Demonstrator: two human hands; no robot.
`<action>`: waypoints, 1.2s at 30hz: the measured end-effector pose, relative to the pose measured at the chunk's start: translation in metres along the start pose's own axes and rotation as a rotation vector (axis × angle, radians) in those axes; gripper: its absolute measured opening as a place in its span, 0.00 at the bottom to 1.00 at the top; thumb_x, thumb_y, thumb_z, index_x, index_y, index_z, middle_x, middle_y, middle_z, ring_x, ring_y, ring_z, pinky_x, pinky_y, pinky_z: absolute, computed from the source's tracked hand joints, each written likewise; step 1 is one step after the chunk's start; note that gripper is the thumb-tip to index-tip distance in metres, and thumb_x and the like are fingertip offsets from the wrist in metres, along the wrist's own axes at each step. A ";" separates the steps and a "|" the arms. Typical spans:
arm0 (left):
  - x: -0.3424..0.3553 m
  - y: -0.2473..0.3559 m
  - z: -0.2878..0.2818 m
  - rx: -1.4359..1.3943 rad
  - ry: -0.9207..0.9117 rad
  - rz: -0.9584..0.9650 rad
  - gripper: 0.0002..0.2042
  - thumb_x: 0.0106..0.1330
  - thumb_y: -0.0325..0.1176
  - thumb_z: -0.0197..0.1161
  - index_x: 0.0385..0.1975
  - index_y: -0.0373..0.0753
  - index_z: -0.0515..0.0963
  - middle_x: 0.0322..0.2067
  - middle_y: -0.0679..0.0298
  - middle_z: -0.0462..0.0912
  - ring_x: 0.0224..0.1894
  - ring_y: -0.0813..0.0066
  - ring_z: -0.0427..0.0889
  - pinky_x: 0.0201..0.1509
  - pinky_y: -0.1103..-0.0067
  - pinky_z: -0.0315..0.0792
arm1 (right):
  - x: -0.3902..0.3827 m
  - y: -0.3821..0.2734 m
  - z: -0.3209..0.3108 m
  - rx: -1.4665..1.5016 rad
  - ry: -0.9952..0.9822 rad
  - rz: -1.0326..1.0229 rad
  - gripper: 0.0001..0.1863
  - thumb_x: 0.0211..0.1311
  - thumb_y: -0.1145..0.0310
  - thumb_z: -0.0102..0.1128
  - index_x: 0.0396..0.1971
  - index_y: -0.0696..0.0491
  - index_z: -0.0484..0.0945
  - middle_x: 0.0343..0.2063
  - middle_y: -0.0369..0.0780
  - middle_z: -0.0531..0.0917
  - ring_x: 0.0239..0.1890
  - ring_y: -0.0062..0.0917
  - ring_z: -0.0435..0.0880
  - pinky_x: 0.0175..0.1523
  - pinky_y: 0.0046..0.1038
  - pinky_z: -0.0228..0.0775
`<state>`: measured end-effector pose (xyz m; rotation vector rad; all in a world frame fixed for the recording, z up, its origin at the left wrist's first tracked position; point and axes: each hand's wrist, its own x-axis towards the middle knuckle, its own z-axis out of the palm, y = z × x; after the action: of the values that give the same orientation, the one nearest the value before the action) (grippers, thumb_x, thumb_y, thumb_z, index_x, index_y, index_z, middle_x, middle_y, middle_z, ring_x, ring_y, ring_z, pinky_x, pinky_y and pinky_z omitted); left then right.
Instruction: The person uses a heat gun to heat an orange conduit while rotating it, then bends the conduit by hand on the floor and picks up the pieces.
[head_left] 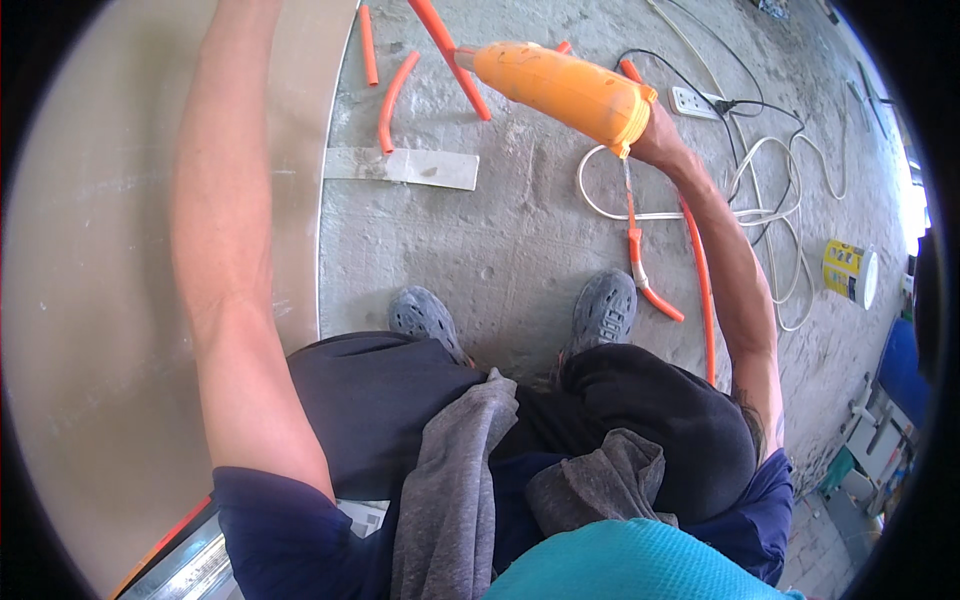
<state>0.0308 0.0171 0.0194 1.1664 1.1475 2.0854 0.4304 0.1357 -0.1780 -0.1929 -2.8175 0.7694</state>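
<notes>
- Since only the head view is available, all notes come from it.
- Right hand (655,135), upper right of centre: clenched around the rear end of an orange heat-gun-shaped tool (560,85). The fingers themselves are hidden behind the tool body, but the hold looks firm.
- Tool position: held above the concrete floor (520,250), nozzle pointing toward upper left, its tip at or just beside an orange conduit pipe (450,55) near the top edge. Contact versus small gap: cannot tell.
- Left arm runs up the left side of the frame over a pale flat panel (100,300); the left hand is out of view past the top edge, so its state cannot be told.
- Judgement on doing this well: keep the nozzle steady on one stretch of pipe, keep the wrist in line with the tool, keep the trailing white cable (700,215) clear of the nozzle and the grey shoes (605,305).
- Other orange pipe offcuts (385,95) lie at upper centre; a long bent orange pipe (700,290) runs along the right forearm side.
- A flat grey strip (405,165) lies across the panel edge, centre-left.
- A white power strip (695,100) sits upper right, with a black plug in it.
- Containers: one yellow-and-white can (850,272) lies on its side at the right edge; contents not visible. No other container can be made out.
</notes>
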 end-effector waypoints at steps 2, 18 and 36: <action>-0.003 0.005 -0.001 0.007 -0.001 0.008 0.21 0.83 0.53 0.41 0.49 0.39 0.70 0.30 0.66 0.74 0.32 0.74 0.76 0.41 0.74 0.76 | 0.012 -0.038 -0.015 0.039 0.184 0.056 0.22 0.51 0.69 0.75 0.48 0.54 0.82 0.42 0.43 0.88 0.45 0.37 0.87 0.49 0.35 0.77; 0.008 0.005 0.008 -0.098 -0.147 -0.068 0.22 0.79 0.57 0.48 0.43 0.41 0.70 0.26 0.67 0.74 0.28 0.75 0.75 0.37 0.76 0.75 | 0.019 -0.064 -0.060 0.089 0.183 0.074 0.19 0.49 0.70 0.75 0.42 0.58 0.82 0.39 0.46 0.87 0.40 0.37 0.87 0.48 0.35 0.78; 0.009 0.010 0.012 -0.146 -0.167 -0.018 0.17 0.78 0.51 0.55 0.42 0.41 0.71 0.28 0.67 0.75 0.32 0.75 0.76 0.41 0.77 0.74 | 0.021 -0.025 -0.062 0.035 0.160 0.029 0.25 0.51 0.72 0.75 0.51 0.55 0.81 0.48 0.45 0.85 0.52 0.40 0.84 0.57 0.37 0.76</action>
<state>0.0366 0.0241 0.0352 1.2285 0.9108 1.9799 0.4235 0.1484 -0.1093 -0.2771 -2.6543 0.7724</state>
